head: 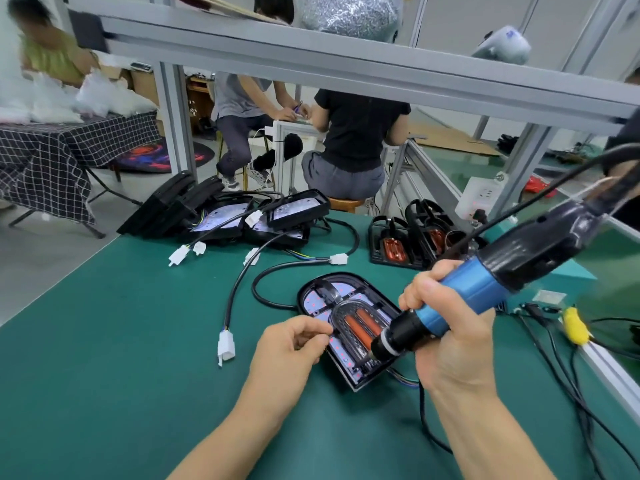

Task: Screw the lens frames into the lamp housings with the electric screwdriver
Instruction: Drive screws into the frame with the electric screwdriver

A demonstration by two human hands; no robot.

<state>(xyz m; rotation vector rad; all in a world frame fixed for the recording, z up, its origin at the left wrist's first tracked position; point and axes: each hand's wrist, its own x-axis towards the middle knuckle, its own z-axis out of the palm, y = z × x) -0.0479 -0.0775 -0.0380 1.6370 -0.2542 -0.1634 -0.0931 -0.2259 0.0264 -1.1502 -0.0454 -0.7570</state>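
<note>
The black arch-shaped lamp housing holds a glossy lens frame. The right hand grips the blue electric screwdriver; the left hand fingers perhaps pinch a screw.

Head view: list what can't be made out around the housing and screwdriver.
- Screwdriver bit tip: hidden behind its own chuck, over the housing.
- Whatever the left hand pinches: too small, covered by fingers.
- Screws in the lens frame: too small.
- Screwdriver's cord end: cut off by the right edge.

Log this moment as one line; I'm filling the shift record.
right hand: grips electric screwdriver | left hand: fingers at lens frame | lamp housing: flat on table
</note>
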